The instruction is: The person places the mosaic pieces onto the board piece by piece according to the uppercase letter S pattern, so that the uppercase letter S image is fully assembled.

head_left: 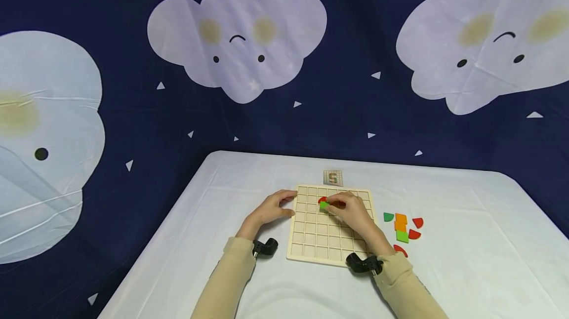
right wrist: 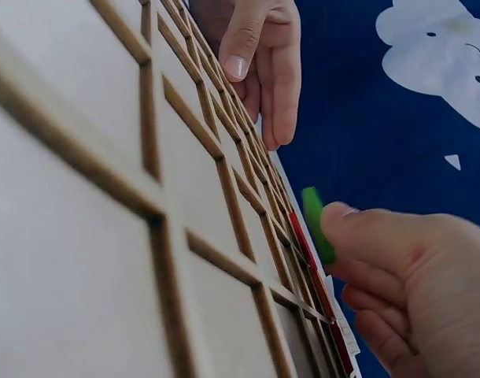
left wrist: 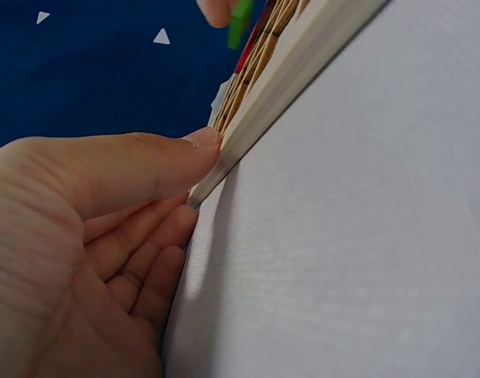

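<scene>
A wooden grid board (head_left: pixel 311 245) lies on the table, with red pieces (head_left: pixel 323 200) in cells toward its far side. My left hand (head_left: pixel 269 209) rests against the board's left edge. In the left wrist view, the left thumb (left wrist: pixel 165 161) touches that edge and the other fingers lie loosely bent beside it. Above the board, my right hand (head_left: pixel 353 213) pinches a light green square tile (head_left: pixel 324 205) between thumb and fingers, close to a red piece. From the right wrist, the green tile (right wrist: pixel 317 224) appears tilted and clear of the grid.
Right of the board lie a dark green quarter-round piece (head_left: pixel 388 217), orange squares (head_left: pixel 401 219), another light green square (head_left: pixel 402 236) and red quarter-round pieces (head_left: pixel 414 234). A small pattern card (head_left: pixel 333 178) lies beyond the board's far edge. A dark blue cloud-print cloth (head_left: pixel 346 126) hangs behind the table.
</scene>
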{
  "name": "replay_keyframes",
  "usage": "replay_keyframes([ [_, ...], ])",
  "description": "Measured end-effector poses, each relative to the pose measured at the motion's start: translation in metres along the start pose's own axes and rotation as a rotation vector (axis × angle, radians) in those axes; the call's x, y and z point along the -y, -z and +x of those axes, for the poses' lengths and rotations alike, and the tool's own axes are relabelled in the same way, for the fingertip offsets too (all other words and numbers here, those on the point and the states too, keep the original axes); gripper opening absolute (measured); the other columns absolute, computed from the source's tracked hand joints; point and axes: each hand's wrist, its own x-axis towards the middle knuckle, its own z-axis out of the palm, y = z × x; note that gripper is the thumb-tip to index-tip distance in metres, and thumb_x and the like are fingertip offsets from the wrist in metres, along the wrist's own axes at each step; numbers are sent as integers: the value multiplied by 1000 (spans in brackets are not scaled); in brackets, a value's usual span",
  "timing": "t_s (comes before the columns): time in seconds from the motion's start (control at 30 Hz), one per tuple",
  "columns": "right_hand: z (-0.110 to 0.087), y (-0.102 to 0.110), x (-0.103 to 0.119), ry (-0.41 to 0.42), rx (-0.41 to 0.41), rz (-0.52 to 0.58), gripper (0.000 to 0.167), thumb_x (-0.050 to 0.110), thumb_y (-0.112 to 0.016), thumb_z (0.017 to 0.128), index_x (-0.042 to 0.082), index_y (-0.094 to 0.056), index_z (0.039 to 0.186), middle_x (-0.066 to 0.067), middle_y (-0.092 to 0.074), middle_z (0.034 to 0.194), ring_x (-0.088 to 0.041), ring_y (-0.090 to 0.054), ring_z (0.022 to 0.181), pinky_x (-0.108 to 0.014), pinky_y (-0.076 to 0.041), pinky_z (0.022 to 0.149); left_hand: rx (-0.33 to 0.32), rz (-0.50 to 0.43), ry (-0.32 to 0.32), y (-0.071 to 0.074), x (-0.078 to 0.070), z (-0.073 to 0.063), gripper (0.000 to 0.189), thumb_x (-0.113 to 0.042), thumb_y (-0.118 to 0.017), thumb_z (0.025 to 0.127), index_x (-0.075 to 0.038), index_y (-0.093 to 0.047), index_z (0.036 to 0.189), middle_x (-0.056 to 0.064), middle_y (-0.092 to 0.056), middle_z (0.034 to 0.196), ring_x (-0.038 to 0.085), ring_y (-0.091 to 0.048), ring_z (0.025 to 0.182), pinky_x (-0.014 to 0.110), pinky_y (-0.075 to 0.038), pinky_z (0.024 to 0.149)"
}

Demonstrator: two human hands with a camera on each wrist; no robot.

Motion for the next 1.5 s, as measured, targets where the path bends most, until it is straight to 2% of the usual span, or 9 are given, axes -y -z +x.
replay_keyframes([
  [0.07,-1,-2,-1,3,6,-4,23,18,-75,82,8,-73,103,-5,-66,103,-22,-59,94,-30,-53,75,0,-9,6,0,0,0,58,-4,-72,81,0,-50,134,13,-53,128,27,-51,114,39,-39,101],
  [0.23,-1,-8,1,49,18,-69,25,17,-77,80,8,-72,103,-5,-66,103,-23,-56,98,-41,-50,83,-5,-15,13,0,-1,-1,58,-4,-72,80,1,-50,134,12,-54,127,27,-51,113,39,-39,101],
  [0.4,0,-13,1,123,-12,-135,26,14,-78,77,6,-72,101,-5,-66,99,-23,-56,97,-45,-49,84,-2,-6,23,0,-2,-1,59,-4,-72,80,0,-50,134,11,-53,128,25,-51,113,38,-39,102],
  [0.57,-1,-13,0,155,-41,-165,25,12,-79,76,7,-73,99,-5,-67,98,-24,-57,96,-45,-48,84,-1,-10,22,-1,-1,-1,58,-4,-72,80,0,-50,134,12,-53,128,26,-51,114,38,-39,101],
  [1.0,-1,-13,2,178,-53,-165,26,14,-81,74,7,-73,98,-5,-67,95,-24,-57,95,-44,-49,82,-10,-29,3,-1,0,-1,58,-4,-73,81,0,-51,134,14,-53,128,29,-50,115,40,-39,101],
  [1.2,-2,-12,2,179,-29,-120,22,12,-78,78,8,-73,99,-4,-68,97,-22,-58,95,-40,-51,80,-3,-13,2,-1,0,-2,58,-4,-73,81,0,-50,134,13,-53,129,28,-51,114,39,-40,100],
  [1.37,3,3,16,127,-59,-44,22,15,-74,83,6,-72,103,-8,-67,104,-27,-57,102,-45,-50,85,-2,14,14,-1,0,-1,57,-5,-73,81,-1,-51,134,12,-53,129,26,-51,114,38,-40,101],
  [1.5,4,32,24,64,-106,-49,26,21,-71,86,8,-71,108,-10,-66,109,-31,-55,108,-52,-43,92,-1,15,5,0,-2,-1,57,-4,-72,81,0,-51,134,12,-53,128,27,-50,114,39,-40,100],
])
